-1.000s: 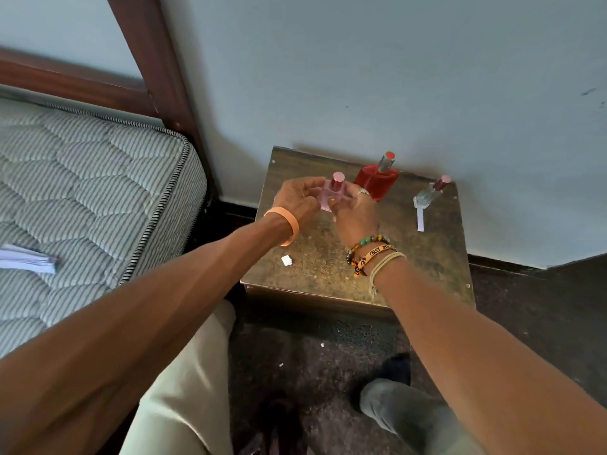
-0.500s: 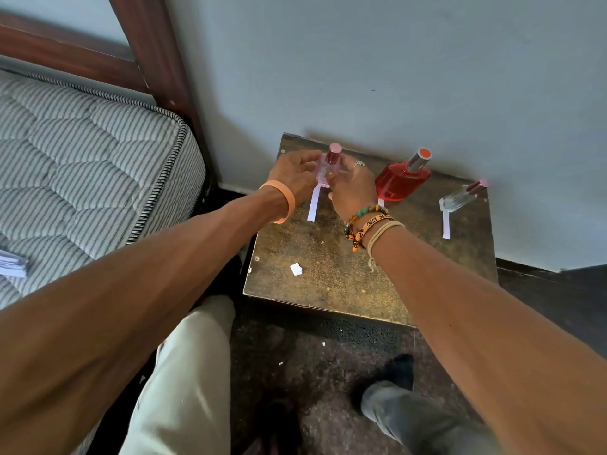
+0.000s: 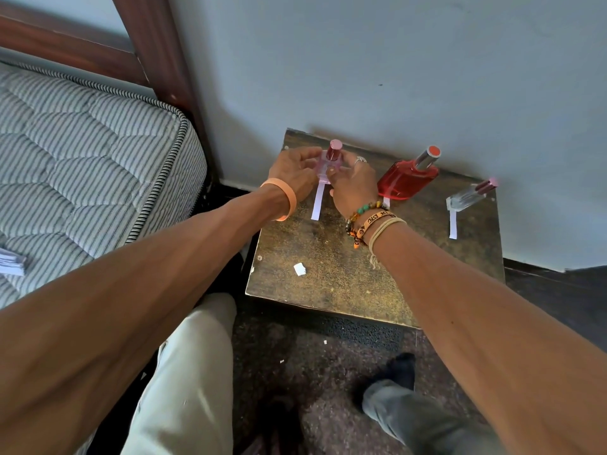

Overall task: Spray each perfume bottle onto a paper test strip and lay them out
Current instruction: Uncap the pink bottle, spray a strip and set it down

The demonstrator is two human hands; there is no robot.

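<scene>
Torn white paper scrap (image 3: 299,269) near front-left edge of worn brown wooden table (image 3: 345,290). Left hand (image 3: 295,172) and right hand (image 3: 353,187) both pinch small pink glass perfume bottle (image 3: 327,163), upright at back-left corner, over far end of white paper test strip (image 3: 318,205).

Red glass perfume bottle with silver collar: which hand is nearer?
Right. The right hand sits just beside the red glass perfume bottle; the left hand is farther, beyond the small pink bottle.
</scene>
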